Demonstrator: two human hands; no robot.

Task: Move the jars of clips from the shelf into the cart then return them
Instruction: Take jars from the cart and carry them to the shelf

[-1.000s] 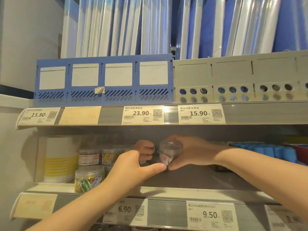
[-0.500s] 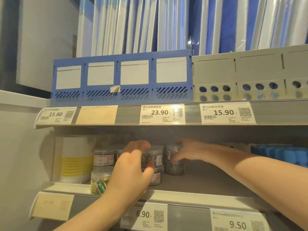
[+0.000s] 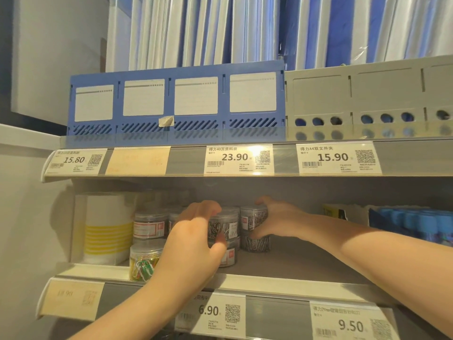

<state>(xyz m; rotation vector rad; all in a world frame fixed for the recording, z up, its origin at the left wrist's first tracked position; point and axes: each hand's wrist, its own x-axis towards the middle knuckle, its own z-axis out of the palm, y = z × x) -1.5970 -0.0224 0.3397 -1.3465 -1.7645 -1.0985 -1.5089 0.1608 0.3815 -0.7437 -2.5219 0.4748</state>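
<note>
Several clear jars of clips stand on the grey shelf (image 3: 301,263), stacked two high. My left hand (image 3: 191,244) wraps an upper jar of silver clips (image 3: 224,225), fingers over its lid and thumb on its front; it rests on a lower jar (image 3: 230,257). My right hand (image 3: 279,219) grips the neighbouring upper jar of silver clips (image 3: 253,217), which sits on another jar (image 3: 256,242). To the left are a red-labelled jar (image 3: 149,225) and, beneath it, a jar of coloured clips (image 3: 143,262).
A white box with yellow stripes (image 3: 105,227) fills the shelf's left end. A yellow pack (image 3: 334,212) and blue-capped items (image 3: 416,224) stand at the right. The upper shelf edge (image 3: 186,160) hangs low above the jars. Price tags line the front rail (image 3: 277,312).
One second ago my right hand held a tilted jar in front of the stacks. That jar now stands upright on a lower one, and my left hand has closed around the jar beside it.
</note>
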